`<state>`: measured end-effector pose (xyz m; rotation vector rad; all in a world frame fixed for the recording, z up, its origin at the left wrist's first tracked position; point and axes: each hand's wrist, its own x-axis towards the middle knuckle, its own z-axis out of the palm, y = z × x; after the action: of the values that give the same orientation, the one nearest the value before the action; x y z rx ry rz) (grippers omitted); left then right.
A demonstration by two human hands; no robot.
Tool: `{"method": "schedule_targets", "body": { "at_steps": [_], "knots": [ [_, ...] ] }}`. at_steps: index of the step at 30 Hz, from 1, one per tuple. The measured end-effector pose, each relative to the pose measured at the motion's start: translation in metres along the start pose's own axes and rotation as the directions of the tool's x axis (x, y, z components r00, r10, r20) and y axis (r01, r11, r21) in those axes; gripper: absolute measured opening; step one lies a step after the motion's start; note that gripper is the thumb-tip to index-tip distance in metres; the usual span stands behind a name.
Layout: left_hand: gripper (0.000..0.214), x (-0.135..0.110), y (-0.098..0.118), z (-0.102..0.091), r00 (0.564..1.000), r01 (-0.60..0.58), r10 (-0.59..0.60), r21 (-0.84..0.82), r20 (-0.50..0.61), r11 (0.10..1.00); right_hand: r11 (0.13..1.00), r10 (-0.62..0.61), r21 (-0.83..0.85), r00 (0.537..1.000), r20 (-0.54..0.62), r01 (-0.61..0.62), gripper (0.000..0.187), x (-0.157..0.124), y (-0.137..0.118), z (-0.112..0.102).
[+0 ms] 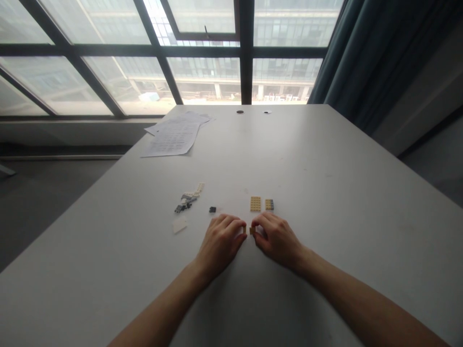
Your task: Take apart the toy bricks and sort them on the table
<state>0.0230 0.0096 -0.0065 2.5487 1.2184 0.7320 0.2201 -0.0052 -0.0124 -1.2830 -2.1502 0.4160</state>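
Between thumb and fingers, my left hand pinches a small tan toy brick, seen edge-on. My right hand is closed on another small tan toy brick. A narrow gap separates the two pieces. Just beyond my right hand lie a tan studded plate and a smaller tan and grey studded piece. A small black piece rests beyond my left hand. Further left is a loose pile of white, grey and black bricks, with a flat whitish piece in front of it.
Printed paper sheets lie at the far left of the white table. Two round cable holes, one dark and one pale-rimmed, sit near its far edge. Windows stand beyond, and a blue-grey curtain hangs at the right.
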Motion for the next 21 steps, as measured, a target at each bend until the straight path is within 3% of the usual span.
{"method": "schedule_targets", "body": {
  "at_steps": [6,11,15,21],
  "knots": [
    [0.012,-0.0012,0.0003,0.0012,0.995,-0.081,0.077,-0.061,-0.061,0.995,0.994,-0.098,0.038,0.995,-0.033,0.099,0.014,-0.0020,0.0049,0.0031],
    [0.012,-0.0031,-0.0002,0.0023,0.975,-0.166,0.154,-0.062,-0.157,0.984,0.991,-0.118,0.052,0.987,-0.108,0.124,0.013,-0.0024,0.0059,0.0037],
    [0.012,-0.0034,-0.0008,0.0030,0.972,-0.174,0.160,-0.069,-0.174,0.982,0.984,-0.133,0.100,0.979,-0.156,0.150,0.014,-0.0029,0.0046,0.0021],
    [0.008,-0.0020,-0.0014,0.0001,0.994,-0.081,0.066,-0.164,-0.093,0.983,0.981,0.019,0.195,0.989,-0.146,0.010,0.010,-0.0018,0.0026,-0.0006]
  ]
}}
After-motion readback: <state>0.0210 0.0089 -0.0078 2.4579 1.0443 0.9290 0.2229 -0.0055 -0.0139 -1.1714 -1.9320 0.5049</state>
